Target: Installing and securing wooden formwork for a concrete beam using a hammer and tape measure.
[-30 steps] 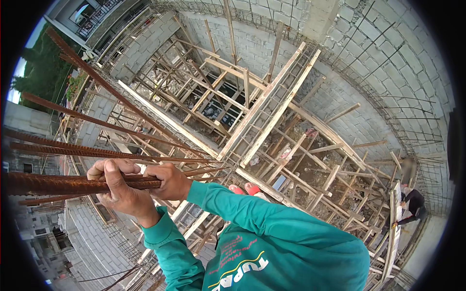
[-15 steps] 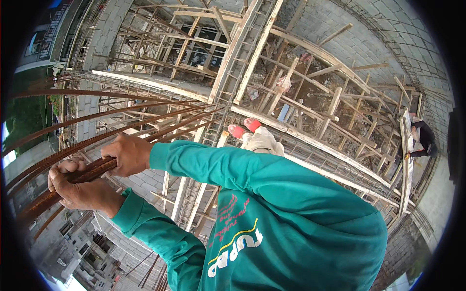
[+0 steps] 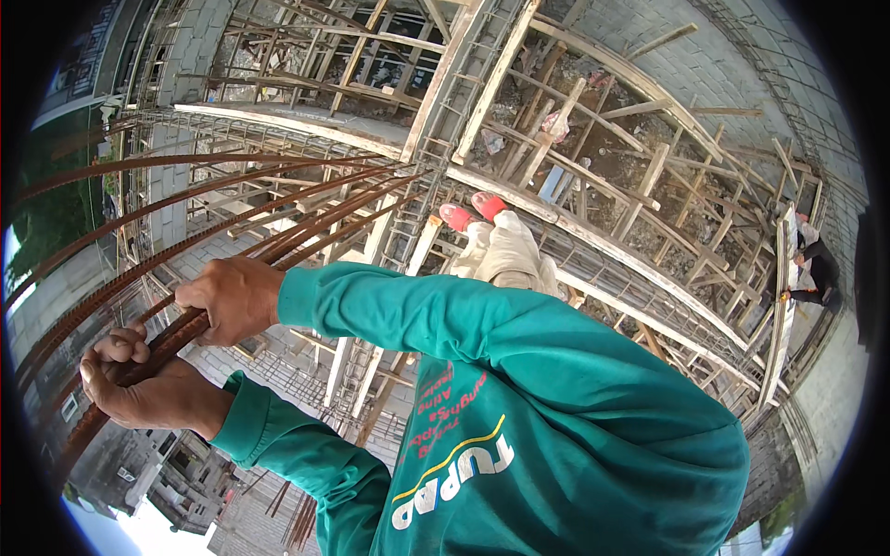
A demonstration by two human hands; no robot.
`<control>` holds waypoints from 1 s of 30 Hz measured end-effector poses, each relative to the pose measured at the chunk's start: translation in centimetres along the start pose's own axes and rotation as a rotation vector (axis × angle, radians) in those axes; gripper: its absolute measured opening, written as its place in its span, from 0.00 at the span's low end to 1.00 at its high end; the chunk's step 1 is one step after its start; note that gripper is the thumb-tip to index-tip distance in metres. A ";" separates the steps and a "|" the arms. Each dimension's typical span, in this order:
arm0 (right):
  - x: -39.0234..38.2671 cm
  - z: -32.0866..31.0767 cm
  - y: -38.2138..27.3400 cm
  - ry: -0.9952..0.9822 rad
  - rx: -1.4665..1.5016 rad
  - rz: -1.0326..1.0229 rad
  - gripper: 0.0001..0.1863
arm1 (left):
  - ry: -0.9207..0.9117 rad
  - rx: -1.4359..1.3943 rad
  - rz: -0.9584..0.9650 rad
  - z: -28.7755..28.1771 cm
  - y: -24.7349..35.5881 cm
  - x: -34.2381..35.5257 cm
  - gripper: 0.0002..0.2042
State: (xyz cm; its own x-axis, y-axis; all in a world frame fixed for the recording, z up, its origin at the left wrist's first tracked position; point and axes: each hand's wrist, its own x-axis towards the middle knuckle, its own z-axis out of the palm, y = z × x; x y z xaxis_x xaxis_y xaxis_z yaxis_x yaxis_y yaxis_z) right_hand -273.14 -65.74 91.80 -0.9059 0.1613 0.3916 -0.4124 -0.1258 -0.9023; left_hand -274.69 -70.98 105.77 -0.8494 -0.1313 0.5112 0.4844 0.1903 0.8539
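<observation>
Rusty ribbed rebar point(image 3: 173, 341) slants across the left side, held in both my hands. My right hand point(image 3: 232, 298) wraps round it from above, its arm stretched across my chest in a green sleeve. Lower along the rebar, my left hand point(image 3: 153, 394) is closed round it with curled fingers, palm beneath. Whether one bar or a few lie in the grip, I cannot tell. Several other long rusty bars point(image 3: 120, 267) fan out beside my hands and converge at a beam's rebar cage point(image 3: 425, 176) near my feet.
My red shoes point(image 3: 471, 213) stand by the beam formwork point(image 3: 593, 243). Timber props and braces point(image 3: 640, 190) crowd the deep bays below. Block walls point(image 3: 732, 56) rise at the far right. Another person point(image 3: 816, 276) in dark clothing is at the right beside a long board point(image 3: 779, 306).
My view has shifted a little, and my feet appear slightly lower in it. Both hands have moved slightly left, still gripping the rebar, which now slants more steeply.
</observation>
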 end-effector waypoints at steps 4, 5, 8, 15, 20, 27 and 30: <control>0.6 0.4 0.8 0.025 0.023 -0.061 0.19 | -0.019 -0.040 0.002 0.0 -0.5 0.6 0.12; 0.9 0.6 1.0 0.051 0.025 -0.086 0.18 | -0.018 -0.053 0.004 -0.1 -0.7 1.0 0.12; 1.9 1.2 1.6 0.043 0.027 -0.082 0.18 | 0.014 -0.055 0.026 0.4 -1.4 1.6 0.11; 3.4 1.1 2.5 0.057 0.038 -0.107 0.19 | 0.081 -0.125 0.000 1.1 -2.1 3.2 0.09; 4.3 1.1 3.1 0.088 0.046 -0.162 0.19 | -0.012 -0.140 0.043 1.0 -2.5 4.0 0.09; 6.3 1.6 3.9 0.114 0.096 -0.226 0.16 | 0.061 -0.028 0.093 2.0 -3.7 5.8 0.11; 6.5 2.6 3.7 0.094 0.073 -0.246 0.13 | -0.003 0.033 0.160 0.9 -3.9 6.6 0.14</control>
State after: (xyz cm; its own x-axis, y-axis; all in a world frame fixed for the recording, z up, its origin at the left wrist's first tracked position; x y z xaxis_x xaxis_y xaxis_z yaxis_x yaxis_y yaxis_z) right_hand -280.79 -67.66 91.46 -0.7664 0.2855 0.5755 -0.6275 -0.1412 -0.7657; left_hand -282.33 -71.70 105.71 -0.7626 -0.0942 0.6400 0.6063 0.2409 0.7579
